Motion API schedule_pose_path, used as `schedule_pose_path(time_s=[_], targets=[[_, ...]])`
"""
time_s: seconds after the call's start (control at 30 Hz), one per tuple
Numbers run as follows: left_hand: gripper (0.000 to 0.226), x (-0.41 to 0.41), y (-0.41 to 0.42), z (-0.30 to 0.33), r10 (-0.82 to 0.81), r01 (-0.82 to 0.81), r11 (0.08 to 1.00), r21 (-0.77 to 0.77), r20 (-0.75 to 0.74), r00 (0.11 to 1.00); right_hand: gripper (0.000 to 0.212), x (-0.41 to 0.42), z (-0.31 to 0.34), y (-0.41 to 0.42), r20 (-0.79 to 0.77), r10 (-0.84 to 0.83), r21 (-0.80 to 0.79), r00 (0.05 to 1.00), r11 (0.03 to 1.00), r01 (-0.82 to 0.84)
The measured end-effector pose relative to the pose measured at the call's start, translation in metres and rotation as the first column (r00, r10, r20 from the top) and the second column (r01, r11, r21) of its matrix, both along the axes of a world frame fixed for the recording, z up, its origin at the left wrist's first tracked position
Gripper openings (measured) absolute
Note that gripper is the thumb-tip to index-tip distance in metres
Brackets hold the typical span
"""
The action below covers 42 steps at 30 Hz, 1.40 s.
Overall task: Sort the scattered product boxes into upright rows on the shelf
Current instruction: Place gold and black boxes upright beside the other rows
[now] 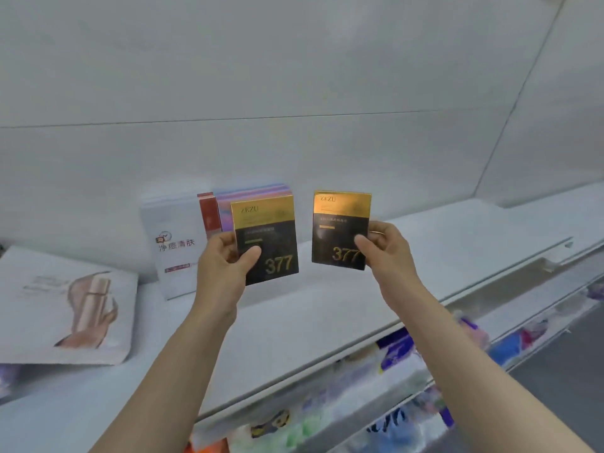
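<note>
Lower shelf (359, 384), bottom right of frame: blurred colourful packets, not identifiable. Above it, white shelf (327, 308).

Mid-frame: left hand (225, 259) grips a black-and-gold box (266, 238) marked 377, thumb on its front face, box upright. Right hand (389, 246) pinches a second black-and-gold box (341, 230) by its right edge, upright, held clear of the first.

Left edge: flat white sachet (65, 305) lying on the shelf.

Farther back, standing in a row: white box (176, 243), red box (209, 212), pink-purple box (253, 194), just behind the left-hand box.
</note>
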<state>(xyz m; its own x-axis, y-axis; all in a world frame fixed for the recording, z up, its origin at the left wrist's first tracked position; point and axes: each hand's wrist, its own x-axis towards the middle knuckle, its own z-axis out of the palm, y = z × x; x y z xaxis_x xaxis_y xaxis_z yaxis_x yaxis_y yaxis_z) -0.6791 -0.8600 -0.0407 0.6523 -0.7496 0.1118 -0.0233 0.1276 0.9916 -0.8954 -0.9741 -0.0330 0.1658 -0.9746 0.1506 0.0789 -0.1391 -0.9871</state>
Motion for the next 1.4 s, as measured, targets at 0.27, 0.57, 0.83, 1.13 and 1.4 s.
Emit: schedule_pose_path(time_s=[0.27,0.57,0.83,1.13,1.4], targets=[[0.026,-0.006,-0.036,-0.018,0.175,-0.175,0.979,0.101,0.007,0.985,0.020,0.029,-0.040,-0.117,-0.110,0.280,0.028,0.954,0.960,-0.279],[0.027,-0.049,-0.067,-0.021,0.350,-0.341,0.928,0.152,-0.042,0.936,0.025,0.054,-0.059,-0.184,-0.154,0.458,0.011,0.876,0.887,-0.462],[0.029,-0.070,-0.080,-0.019,0.384,-0.374,0.914,0.160,-0.042,0.922,0.028,0.054,-0.057,-0.188,-0.304,0.298,-0.087,0.905,0.937,-0.338],[0.032,-0.078,-0.108,-0.005,0.285,-0.299,0.952,0.060,0.173,0.943,0.025,0.032,-0.007,-0.154,-0.225,0.697,-0.073,0.681,0.685,-0.725],[0.074,-0.032,-0.111,0.003,0.285,-0.616,0.782,-0.097,0.935,0.214,0.029,0.029,-0.027,-0.180,-0.222,0.515,0.025,0.828,0.852,-0.523]])
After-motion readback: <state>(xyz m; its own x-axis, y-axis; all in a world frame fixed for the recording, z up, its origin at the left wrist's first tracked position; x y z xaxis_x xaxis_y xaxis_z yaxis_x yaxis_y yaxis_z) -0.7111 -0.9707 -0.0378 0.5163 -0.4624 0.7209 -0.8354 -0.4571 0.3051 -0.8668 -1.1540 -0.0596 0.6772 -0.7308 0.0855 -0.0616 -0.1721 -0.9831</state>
